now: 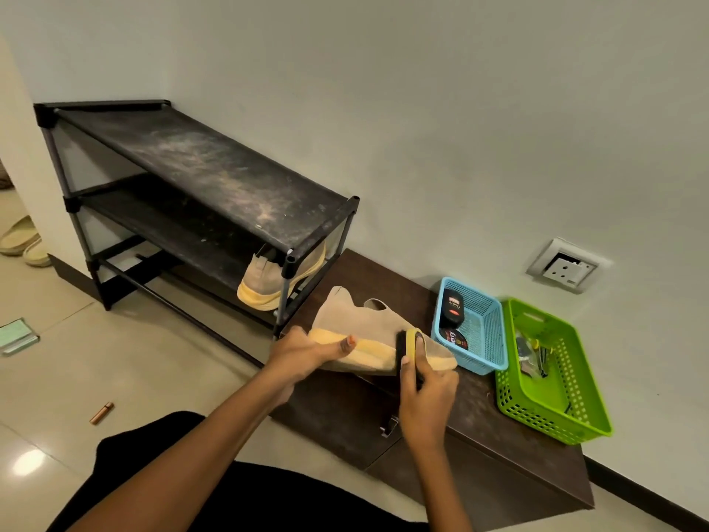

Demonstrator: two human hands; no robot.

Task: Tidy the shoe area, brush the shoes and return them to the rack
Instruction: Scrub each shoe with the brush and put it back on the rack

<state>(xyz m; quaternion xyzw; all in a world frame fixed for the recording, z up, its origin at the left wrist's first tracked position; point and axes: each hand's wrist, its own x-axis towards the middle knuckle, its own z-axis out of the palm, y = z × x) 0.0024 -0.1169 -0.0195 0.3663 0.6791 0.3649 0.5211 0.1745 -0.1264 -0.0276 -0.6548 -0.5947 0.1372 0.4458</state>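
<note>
1. Right hand [426, 401]: fingers are closed round a brush [408, 349] with a yellow back and black bristles. The bristles are pressed to the side of the shoe, just above the knuckles.
2. Left hand [303, 353]: clamped on the heel end of the shoe, with the thumb laid along the yellow sole, pointing towards the brush.
3. Shoe [364, 320]: tan suede with a yellow sole, spanning the two grips. It is turned on its side, sole towards the person. The toe is seen just past the brush.
4. Cabinet [479, 435]: low and dark brown, lying beneath both hands.
5. Blue basket [495, 339]: just beyond the toe, on the brush-hand side. A black bottle [452, 309] and a round tin [454, 338] are held in it.
6. Green basket [537, 401]: beside the blue one, further out. Small tools are held in it; their kind cannot be told.
7. Copper tube [102, 412]: on the floor tiles, well apart on the heel-hand side.
8. Second shoe [268, 280]: the same colours, lodged at the near end of the rack's lower tier, just behind the heel grip.
9. Rack [215, 174]: black with dusty shelves, extending away beyond the heel hand.
10. Wall socket [568, 268]: on the wall above the baskets.
</note>
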